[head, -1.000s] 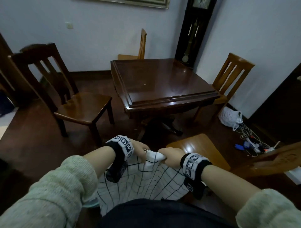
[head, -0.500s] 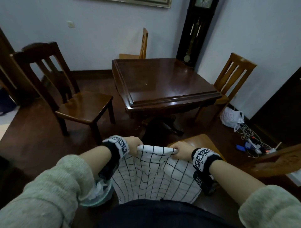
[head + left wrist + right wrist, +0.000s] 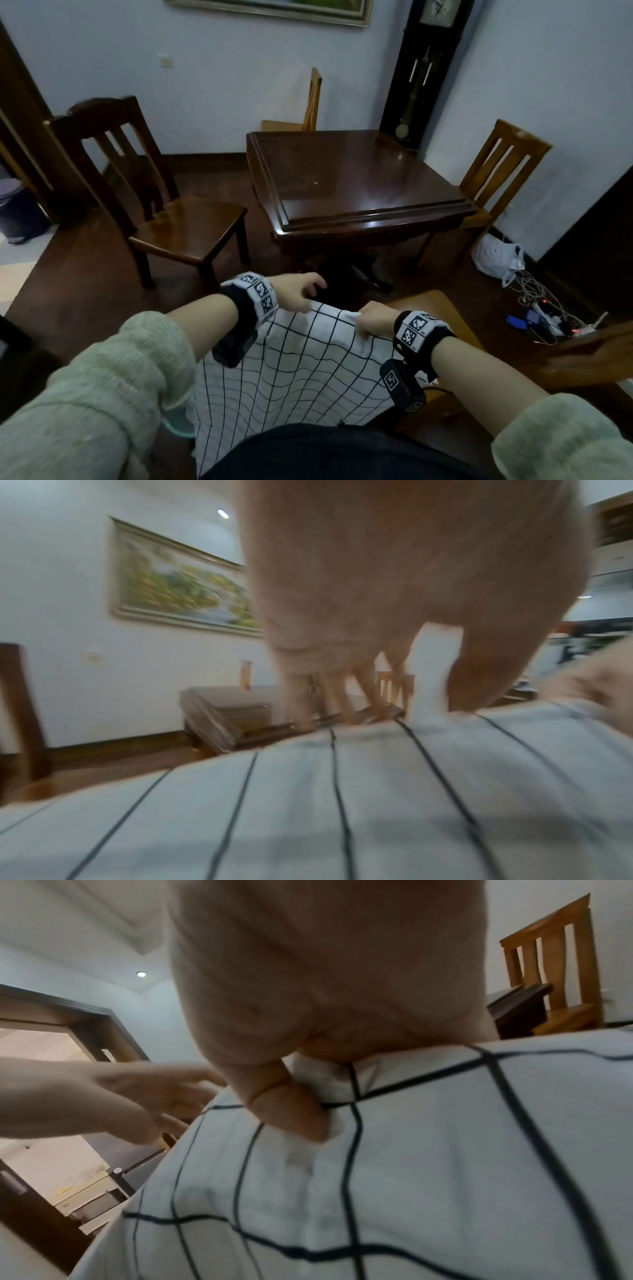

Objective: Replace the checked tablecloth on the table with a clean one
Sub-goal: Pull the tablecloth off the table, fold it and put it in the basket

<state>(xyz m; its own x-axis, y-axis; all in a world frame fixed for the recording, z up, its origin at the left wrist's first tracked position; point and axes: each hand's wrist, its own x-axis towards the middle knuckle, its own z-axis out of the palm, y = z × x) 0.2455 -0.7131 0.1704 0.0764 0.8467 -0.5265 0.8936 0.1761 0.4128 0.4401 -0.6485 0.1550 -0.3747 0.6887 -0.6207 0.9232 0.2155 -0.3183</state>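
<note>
A white tablecloth with a black grid (image 3: 301,370) hangs in front of my body, held up by its top edge. My right hand (image 3: 375,320) pinches that edge, and in the right wrist view its thumb (image 3: 284,1112) presses into the cloth (image 3: 411,1177). My left hand (image 3: 298,291) is at the left end of the edge with straight, spread fingers (image 3: 137,1096) and grips nothing. In the left wrist view the fingers (image 3: 342,696) point down just past the cloth (image 3: 342,804). The dark wooden table (image 3: 359,192) ahead is bare.
A dark chair (image 3: 164,219) stands left of the table, with lighter chairs behind (image 3: 313,102), to the right (image 3: 496,164) and close by my right hand (image 3: 442,315). A green basin (image 3: 178,425) sits at my lower left. A white bag (image 3: 496,260) and cables (image 3: 548,315) lie on the floor at right.
My hands have drawn apart along the cloth's top edge, spreading it wider. The left hand has let go of the edge and straightened its fingers; the right still pinches it.
</note>
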